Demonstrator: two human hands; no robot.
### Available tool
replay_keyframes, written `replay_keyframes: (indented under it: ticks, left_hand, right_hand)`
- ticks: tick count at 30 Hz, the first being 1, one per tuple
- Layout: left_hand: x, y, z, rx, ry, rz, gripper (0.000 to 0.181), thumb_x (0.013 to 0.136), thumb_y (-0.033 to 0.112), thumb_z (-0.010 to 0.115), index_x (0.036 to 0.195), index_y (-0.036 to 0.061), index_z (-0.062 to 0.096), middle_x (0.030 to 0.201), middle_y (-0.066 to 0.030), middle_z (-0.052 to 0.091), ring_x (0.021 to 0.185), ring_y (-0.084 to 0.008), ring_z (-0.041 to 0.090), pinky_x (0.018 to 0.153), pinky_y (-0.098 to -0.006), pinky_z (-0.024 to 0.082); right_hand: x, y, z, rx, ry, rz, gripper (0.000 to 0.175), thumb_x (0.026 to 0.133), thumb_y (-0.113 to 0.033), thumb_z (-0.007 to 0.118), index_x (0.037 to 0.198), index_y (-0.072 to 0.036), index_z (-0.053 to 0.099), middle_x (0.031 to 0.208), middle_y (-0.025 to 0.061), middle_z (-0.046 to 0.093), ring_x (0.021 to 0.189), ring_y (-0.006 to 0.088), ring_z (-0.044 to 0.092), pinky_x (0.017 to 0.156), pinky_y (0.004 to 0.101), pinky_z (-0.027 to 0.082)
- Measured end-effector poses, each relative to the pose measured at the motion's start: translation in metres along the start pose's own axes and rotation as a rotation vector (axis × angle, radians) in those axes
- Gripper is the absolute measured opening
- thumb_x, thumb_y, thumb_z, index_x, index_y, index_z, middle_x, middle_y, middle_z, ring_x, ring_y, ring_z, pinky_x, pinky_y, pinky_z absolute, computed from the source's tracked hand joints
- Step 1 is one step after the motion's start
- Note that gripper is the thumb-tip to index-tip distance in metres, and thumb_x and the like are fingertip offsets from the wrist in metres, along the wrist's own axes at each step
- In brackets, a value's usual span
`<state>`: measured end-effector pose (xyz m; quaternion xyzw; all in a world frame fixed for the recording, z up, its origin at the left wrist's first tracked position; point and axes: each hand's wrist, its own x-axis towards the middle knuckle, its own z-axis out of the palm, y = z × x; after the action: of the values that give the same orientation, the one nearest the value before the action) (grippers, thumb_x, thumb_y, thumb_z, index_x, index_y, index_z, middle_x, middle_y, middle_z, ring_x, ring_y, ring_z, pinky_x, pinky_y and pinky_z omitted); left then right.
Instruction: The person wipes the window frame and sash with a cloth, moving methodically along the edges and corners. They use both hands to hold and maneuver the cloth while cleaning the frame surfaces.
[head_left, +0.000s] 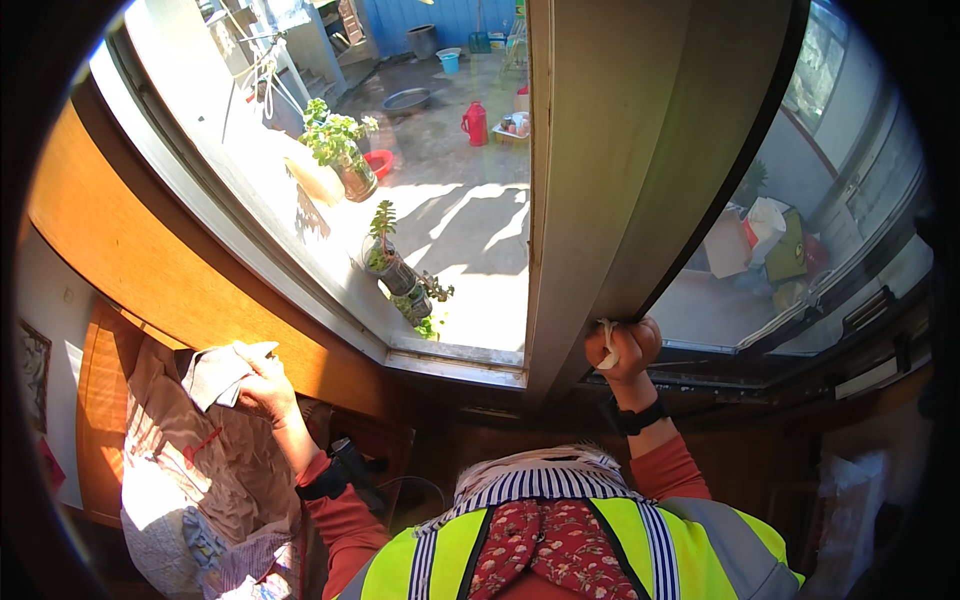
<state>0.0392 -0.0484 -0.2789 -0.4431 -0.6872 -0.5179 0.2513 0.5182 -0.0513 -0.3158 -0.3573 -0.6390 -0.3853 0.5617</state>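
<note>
In my left hand is a light grey folded cloth, raised in front of the orange wooden trim. My right hand is closed in a fist around a crumpled white cloth or tissue, part of which pokes out between the fingers. That fist is against or very close to the lower part of the metal window frame post; actual contact cannot be made out. Left of the post is a window opening with a pale metal sill. Black bands circle both my wrists.
Through the window, potted plants and plants in cut plastic bottles stand outside. A red thermos jug and a metal basin sit in the yard. A bed with rumpled brown bedding lies below left. Dark glass borders the post's right.
</note>
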Motion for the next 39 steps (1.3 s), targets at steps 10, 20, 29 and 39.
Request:
replay_keyframes:
  ticks: [10, 20, 29, 39]
  left_hand:
    - [0.027, 0.027, 0.004, -0.023, 0.2, 0.253, 0.038, 0.098, 0.019, 0.052, 0.069, 0.0036, 0.069, 0.059, -0.0031, 0.065, 0.043, -0.0158, 0.054, 0.043, -0.0287, 0.043]
    - [-0.001, 0.006, 0.014, 0.146, 0.177, 0.276, 0.029, 0.094, 0.012, 0.057, 0.066, 0.0072, 0.066, 0.061, -0.0057, 0.064, 0.052, -0.0265, 0.056, 0.052, -0.0375, 0.044]
    - [-0.027, -0.01, 0.017, 0.154, 0.226, 0.254, 0.025, 0.094, 0.017, 0.059, 0.075, 0.0016, 0.064, 0.064, -0.0097, 0.064, 0.056, -0.0284, 0.059, 0.055, -0.0394, 0.046]
    - [0.024, 0.023, -0.009, -0.184, 0.087, 0.0, 0.036, 0.097, 0.024, 0.056, 0.073, -0.0012, 0.066, 0.058, -0.0076, 0.064, 0.043, -0.0196, 0.056, 0.046, -0.032, 0.045]
  right_hand:
    - [0.003, -0.001, 0.003, 0.0, 0.031, -0.003, 0.023, 0.07, -0.008, 0.066, 0.087, -0.01, 0.051, 0.075, 0.0032, 0.045, 0.051, 0.0183, 0.045, 0.047, 0.0283, 0.037]
    - [0.001, -0.001, 0.005, -0.002, 0.049, -0.002, 0.022, 0.07, -0.009, 0.066, 0.087, -0.01, 0.052, 0.076, 0.0036, 0.047, 0.052, 0.0193, 0.046, 0.048, 0.0298, 0.038]
    - [0.002, 0.0, 0.004, -0.001, 0.035, -0.023, 0.025, 0.073, -0.009, 0.066, 0.092, -0.01, 0.05, 0.076, 0.0038, 0.047, 0.052, 0.0187, 0.046, 0.048, 0.0296, 0.039]
    - [0.004, -0.001, 0.002, -0.003, 0.042, -0.02, 0.022, 0.071, -0.009, 0.067, 0.087, -0.009, 0.052, 0.074, 0.0032, 0.047, 0.052, 0.0183, 0.047, 0.047, 0.029, 0.039]
